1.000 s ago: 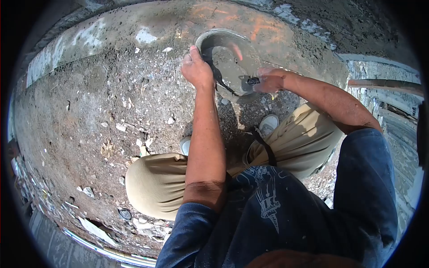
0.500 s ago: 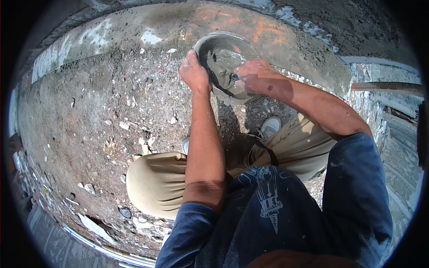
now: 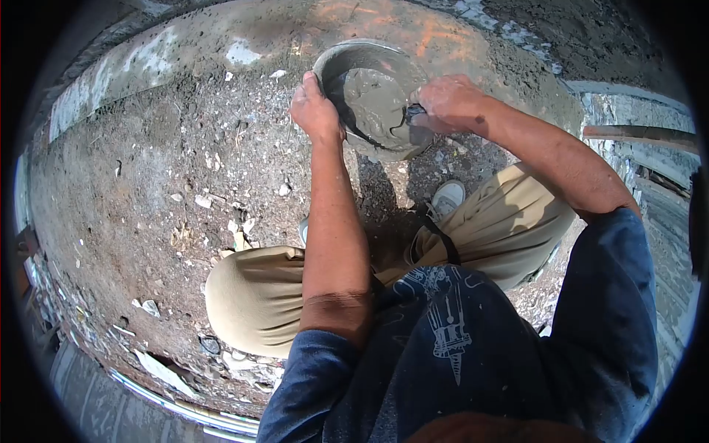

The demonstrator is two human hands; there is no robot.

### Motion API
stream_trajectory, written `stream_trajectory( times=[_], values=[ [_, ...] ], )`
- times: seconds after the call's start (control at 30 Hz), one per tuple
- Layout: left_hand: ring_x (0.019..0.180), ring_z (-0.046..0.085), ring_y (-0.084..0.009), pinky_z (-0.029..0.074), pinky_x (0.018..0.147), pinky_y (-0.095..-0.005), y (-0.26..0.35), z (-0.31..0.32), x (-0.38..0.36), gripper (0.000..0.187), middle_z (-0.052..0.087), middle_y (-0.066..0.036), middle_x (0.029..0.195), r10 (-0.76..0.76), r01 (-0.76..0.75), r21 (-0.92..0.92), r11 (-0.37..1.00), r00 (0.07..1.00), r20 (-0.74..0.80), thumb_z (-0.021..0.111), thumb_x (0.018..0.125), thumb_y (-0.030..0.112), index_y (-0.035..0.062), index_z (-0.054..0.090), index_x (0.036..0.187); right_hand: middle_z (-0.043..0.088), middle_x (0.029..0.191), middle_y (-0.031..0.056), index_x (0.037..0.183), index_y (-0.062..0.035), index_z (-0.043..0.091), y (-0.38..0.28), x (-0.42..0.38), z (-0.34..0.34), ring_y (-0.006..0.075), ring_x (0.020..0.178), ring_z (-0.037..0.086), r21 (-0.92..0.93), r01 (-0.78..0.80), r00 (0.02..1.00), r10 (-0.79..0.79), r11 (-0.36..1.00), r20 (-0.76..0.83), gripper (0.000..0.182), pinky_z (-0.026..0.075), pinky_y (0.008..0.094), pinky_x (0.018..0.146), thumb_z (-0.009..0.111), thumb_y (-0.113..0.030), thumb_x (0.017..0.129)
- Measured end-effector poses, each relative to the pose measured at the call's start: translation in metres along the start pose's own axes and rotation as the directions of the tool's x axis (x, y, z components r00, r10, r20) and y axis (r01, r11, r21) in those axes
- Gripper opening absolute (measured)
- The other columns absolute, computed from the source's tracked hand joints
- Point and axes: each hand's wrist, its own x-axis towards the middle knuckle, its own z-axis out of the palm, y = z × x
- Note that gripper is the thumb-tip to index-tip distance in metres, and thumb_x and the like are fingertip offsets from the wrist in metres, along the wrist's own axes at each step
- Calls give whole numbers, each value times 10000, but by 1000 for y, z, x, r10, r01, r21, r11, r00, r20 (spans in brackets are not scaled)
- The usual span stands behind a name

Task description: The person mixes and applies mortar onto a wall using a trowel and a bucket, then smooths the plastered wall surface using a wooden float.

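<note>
A round bucket [image 3: 362, 49] coated in grey sits at the top centre, with wet grey mortar [image 3: 374, 96] inside. My left hand [image 3: 316, 111] grips its left rim, fingers over the edge. At the right side of the bucket, my right hand [image 3: 447, 105] is closed round the dark handle of a tool [image 3: 416, 112]. The tool's lower part reaches into the bucket and is mostly hidden by mortar.
Rough ground [image 3: 244, 148] with stones and debris spreads left and below. A concrete ledge [image 3: 281, 37] runs behind the bucket. At the right is a rusty bar [image 3: 639, 136]. My shoe [image 3: 447, 198] is just below the bucket.
My right hand has moved right and slightly up, from over the mortar to the bucket's right edge. The tool's handle shows more. The bucket and my left hand appear slightly higher.
</note>
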Motion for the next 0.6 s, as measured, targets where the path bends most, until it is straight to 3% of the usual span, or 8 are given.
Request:
stream_trajectory(
  times=[0.1, 0.17, 0.23, 0.33, 0.37, 0.47, 0.5, 0.6],
  values=[
    [710, 547, -149, 462, 666, -321, 11, 4, -4, 351, 643, -67, 812, -35, 35, -17, 999, 999, 19, 541, 1011, 242, -63, 657, 884, 699, 1099, 158, 1125, -101, 696, -2, 17, -7, 328, 1116, 635, 178, -226, 973, 230, 958, -5, 371, 499, 464, 928, 653, -389, 896],
    [708, 544, -147, 458, 664, -318, 10, 6, -3, 347, 638, -62, 804, -31, 32, -69, 997, 999, 29, 535, 1013, 236, -58, 657, 874, 704, 1083, 161, 1128, -102, 695, 19, 49, 87, 328, 1093, 648, 370, 192, 951, -80, 909, -298, 378, 504, 469, 914, 649, -395, 895],
    [703, 541, -148, 457, 662, -320, 6, 1, -3, 348, 635, -58, 796, -32, 34, -50, 998, 999, 32, 530, 1015, 233, -53, 657, 863, 710, 1061, 166, 1141, -106, 691, -21, 15, 31, 333, 1060, 661, 75, 89, 992, -82, 993, -95, 376, 516, 478, 880, 645, -383, 890],
    [697, 538, -153, 458, 663, -333, 1, -4, 1, 357, 637, -59, 790, -33, 33, 31, 999, 999, 8, 528, 1013, 242, -48, 656, 848, 713, 1068, 165, 1155, -92, 687, -19, 3, -28, 334, 1069, 660, 35, -99, 988, 94, 994, 125, 370, 522, 477, 869, 650, -350, 892],
    [700, 538, -155, 458, 665, -338, 2, -5, 1, 362, 639, -63, 793, -47, 47, 50, 998, 999, 8, 530, 1011, 249, -46, 656, 845, 713, 1081, 155, 1170, -107, 683, -19, 2, -31, 331, 1095, 649, 105, -122, 992, 117, 987, 46, 343, 521, 464, 884, 649, -301, 890],
    [702, 536, -163, 452, 666, -354, 12, 6, 1, 381, 640, -76, 792, -24, 24, -50, 998, 1000, -12, 541, 1004, 278, -48, 654, 843, 716, 1077, 147, 1182, -122, 677, -25, 14, 47, 331, 1092, 652, 46, 179, 950, -160, 983, -267, 337, 522, 461, 888, 651, -277, 884],
    [702, 535, -165, 450, 665, -359, 11, 4, -3, 389, 640, -81, 790, -28, 26, -93, 995, 999, -22, 546, 1002, 289, -50, 654, 844, 717, 1061, 152, 1189, -132, 672, -17, -6, 37, 330, 1083, 656, 65, 269, 908, -231, 961, -348, 332, 522, 462, 891, 645, -275, 891],
    [629, 466, -126, 402, 579, -324, 5, 0, 0, 332, 542, -15, 724, -12, 15, 77, 997, 999, -45, 598, 972, 268, 20, 593, 751, 708, 1069, 159, 1176, -102, 670, -13, -20, -19, 329, 1095, 646, 26, -25, 999, 24, 999, 23, 339, 521, 458, 899, 645, -298, 902]
  ],
)
